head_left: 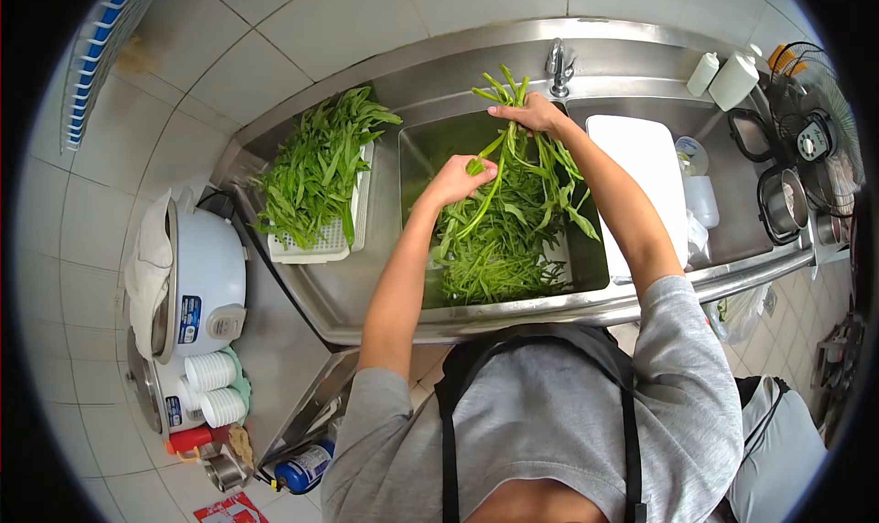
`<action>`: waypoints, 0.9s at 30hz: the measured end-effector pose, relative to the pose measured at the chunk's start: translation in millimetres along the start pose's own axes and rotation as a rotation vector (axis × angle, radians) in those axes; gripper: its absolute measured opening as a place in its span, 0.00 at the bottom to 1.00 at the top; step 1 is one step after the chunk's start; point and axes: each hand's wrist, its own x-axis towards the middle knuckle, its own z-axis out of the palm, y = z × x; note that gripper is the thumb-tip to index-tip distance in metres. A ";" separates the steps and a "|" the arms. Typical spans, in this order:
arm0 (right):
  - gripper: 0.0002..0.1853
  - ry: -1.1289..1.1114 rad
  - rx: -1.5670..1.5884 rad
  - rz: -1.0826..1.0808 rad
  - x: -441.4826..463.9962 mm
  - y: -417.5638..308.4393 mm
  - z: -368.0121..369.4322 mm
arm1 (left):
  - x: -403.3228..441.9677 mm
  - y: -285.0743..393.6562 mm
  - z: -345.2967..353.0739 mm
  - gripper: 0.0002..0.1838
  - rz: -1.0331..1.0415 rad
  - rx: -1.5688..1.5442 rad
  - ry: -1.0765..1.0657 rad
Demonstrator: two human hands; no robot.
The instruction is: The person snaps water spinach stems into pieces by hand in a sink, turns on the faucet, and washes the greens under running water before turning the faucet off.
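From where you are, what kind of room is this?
Probably a kitchen: there's a metal sink with leafy greens in it, a tap behind, and what looks like a big rice cooker on the left.

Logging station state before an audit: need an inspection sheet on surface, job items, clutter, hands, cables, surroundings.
Surface: stainless-steel sink counter; wetness unclear.
Job's things: long green leafy stems inside the middle basin; another green leafy heap on a white perforated plastic tray.
Clutter: white rectangular board partly over the right basin; two white plastic bottles rear right.
Hands: left hand and right hand both closed on stems.
Cables: possible dark cord beside the white rounded appliance; can't confirm.
Surroundings: white tiled wall; blue cylindrical canister low left.
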 end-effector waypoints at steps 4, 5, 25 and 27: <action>0.29 0.035 0.071 0.010 -0.9 3.6 4.0 | 6.0 2.6 6.3 0.18 -0.050 0.019 0.013; 0.29 0.051 0.083 0.026 1.3 7.4 5.9 | 6.1 2.3 7.2 0.17 -0.066 0.025 0.016; 0.27 0.285 0.274 0.001 1.9 3.9 22.3 | -0.8 -95.6 -5.7 0.12 -0.321 -1.011 0.666; 0.26 0.227 0.311 0.070 7.4 14.6 14.9 | -4.3 -103.6 -9.1 0.11 -0.253 -1.019 0.666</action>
